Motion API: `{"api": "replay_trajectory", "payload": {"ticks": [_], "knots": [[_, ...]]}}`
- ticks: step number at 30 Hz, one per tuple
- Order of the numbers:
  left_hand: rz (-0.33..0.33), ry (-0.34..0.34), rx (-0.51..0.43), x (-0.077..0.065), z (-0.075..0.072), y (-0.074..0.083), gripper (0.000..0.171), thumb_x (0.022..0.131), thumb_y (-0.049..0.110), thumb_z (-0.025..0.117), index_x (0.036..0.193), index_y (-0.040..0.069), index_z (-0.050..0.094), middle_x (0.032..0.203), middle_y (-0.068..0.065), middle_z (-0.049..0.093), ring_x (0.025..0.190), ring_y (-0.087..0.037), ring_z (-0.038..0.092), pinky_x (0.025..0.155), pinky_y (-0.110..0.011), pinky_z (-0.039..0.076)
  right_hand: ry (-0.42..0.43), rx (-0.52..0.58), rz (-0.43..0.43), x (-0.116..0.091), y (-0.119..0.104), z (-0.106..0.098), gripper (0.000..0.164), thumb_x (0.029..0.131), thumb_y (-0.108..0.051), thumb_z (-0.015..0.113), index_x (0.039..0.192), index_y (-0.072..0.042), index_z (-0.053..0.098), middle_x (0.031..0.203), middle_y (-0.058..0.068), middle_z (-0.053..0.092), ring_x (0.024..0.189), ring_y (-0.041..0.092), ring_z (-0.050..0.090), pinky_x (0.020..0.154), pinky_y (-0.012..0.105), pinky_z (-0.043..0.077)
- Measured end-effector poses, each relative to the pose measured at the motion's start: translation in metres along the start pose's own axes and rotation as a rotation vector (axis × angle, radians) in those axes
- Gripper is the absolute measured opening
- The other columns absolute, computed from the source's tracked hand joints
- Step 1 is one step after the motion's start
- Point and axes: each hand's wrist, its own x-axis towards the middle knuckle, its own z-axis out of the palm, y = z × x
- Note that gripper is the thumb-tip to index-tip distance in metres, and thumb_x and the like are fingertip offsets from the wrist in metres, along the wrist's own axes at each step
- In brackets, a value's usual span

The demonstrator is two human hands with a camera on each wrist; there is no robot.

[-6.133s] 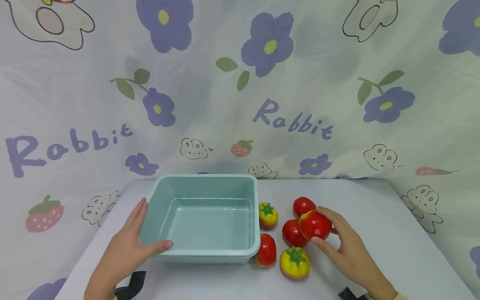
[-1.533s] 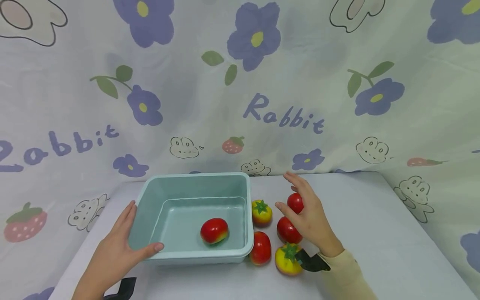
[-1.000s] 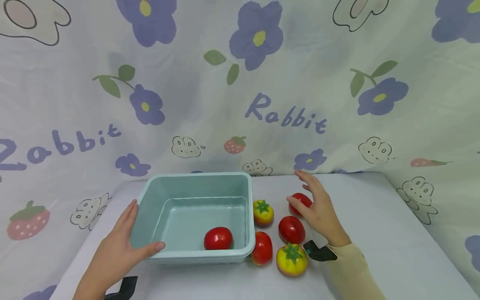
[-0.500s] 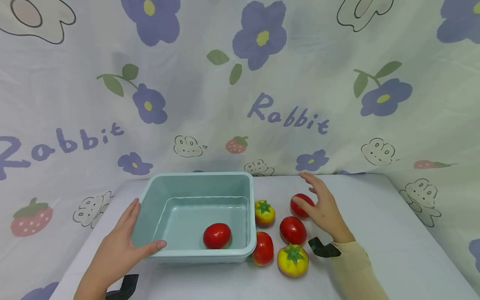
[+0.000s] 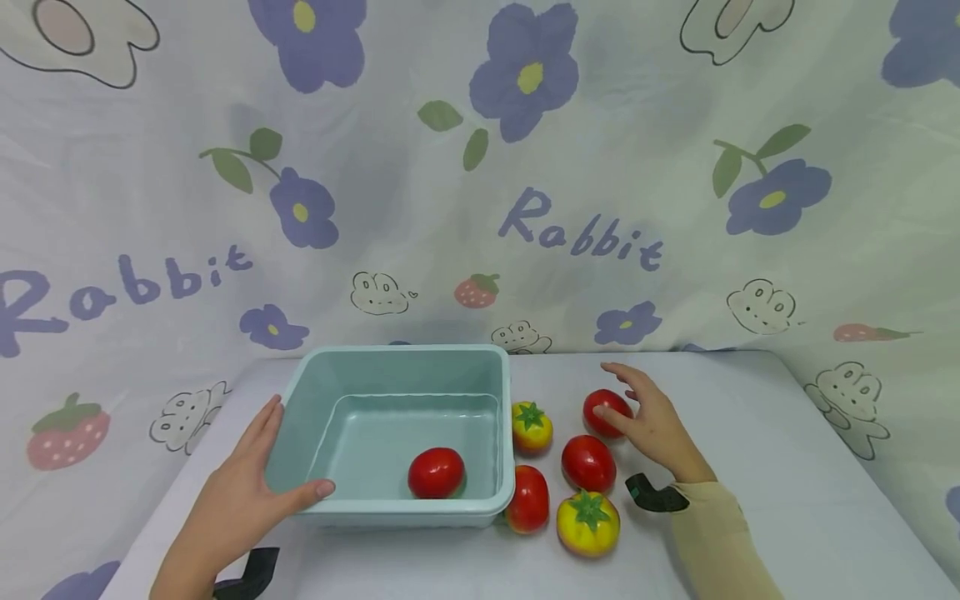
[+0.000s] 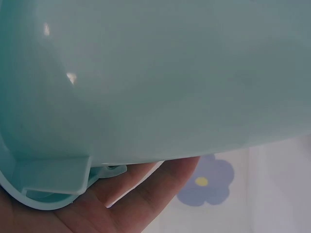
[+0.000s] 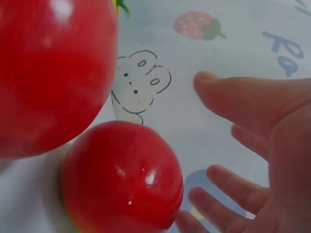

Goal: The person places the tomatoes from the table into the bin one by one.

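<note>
My left hand (image 5: 240, 492) rests at the near-left corner of a pale blue-green plastic bin (image 5: 405, 506), fingers straight along its outer left side and thumb over the front rim. In the left wrist view the fingers (image 6: 146, 199) lie outside the bin's wall. One red toy tomato (image 5: 436, 472) lies inside, near the front right. My right hand (image 5: 660, 425), fingers spread, is at the farthest red toy tomato (image 5: 600, 403), its thumb overlapping it in the head view. The right wrist view shows a gap between the thumb and that tomato (image 7: 124, 177).
Just right of the bin are a red tomato (image 5: 529, 500) and a yellow one with green leaves (image 5: 532, 429). Another red tomato (image 5: 588, 463) and a yellow one (image 5: 588, 527) sit nearer my right sleeve. A printed curtain (image 5: 420, 208) hangs behind the white table (image 5: 795, 500).
The tomato my right hand held earlier now lies in the bin, where it rolled and settled. My right hand moved back right to the far red tomato and lowered. The left hand stayed at the bin.
</note>
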Motion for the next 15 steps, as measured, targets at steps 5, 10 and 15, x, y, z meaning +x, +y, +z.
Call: {"api": "replay_trajectory", "payload": {"ticks": [5, 10, 15], "knots": [[-0.002, -0.003, -0.004, 0.0002, -0.0008, -0.0005, 0.123, 0.08, 0.057, 0.078, 0.162, 0.006, 0.002, 0.169, -0.014, 0.005, 0.136, -0.056, 0.034, 0.093, -0.078, 0.034, -0.063, -0.013, 0.027, 0.0004, 0.0035, 0.0007, 0.069, 0.088, -0.027, 0.079, 0.148, -0.015, 0.047, 0.15, 0.018, 0.045, 0.133, 0.044, 0.044, 0.096, 0.06, 0.05], [-0.006, -0.01, -0.009, -0.0001, 0.0001, -0.0015, 0.123, 0.08, 0.058, 0.078, 0.162, 0.005, 0.002, 0.169, -0.014, 0.004, 0.137, -0.056, 0.033, 0.093, -0.078, 0.034, -0.092, -0.04, 0.044, -0.0005, 0.0054, 0.0007, 0.069, 0.085, -0.022, 0.081, 0.146, -0.012, 0.049, 0.147, 0.021, 0.047, 0.132, 0.043, 0.045, 0.097, 0.06, 0.05], [-0.003, -0.005, -0.005, -0.0003, 0.0007, -0.0011, 0.124, 0.079, 0.059, 0.078, 0.161, 0.004, 0.003, 0.168, -0.015, 0.005, 0.136, -0.056, 0.034, 0.093, -0.078, 0.035, -0.141, -0.054, 0.081, -0.0013, 0.0082, 0.0001, 0.072, 0.082, -0.022, 0.084, 0.145, -0.01, 0.049, 0.145, 0.022, 0.048, 0.129, 0.044, 0.048, 0.092, 0.057, 0.054]]}}
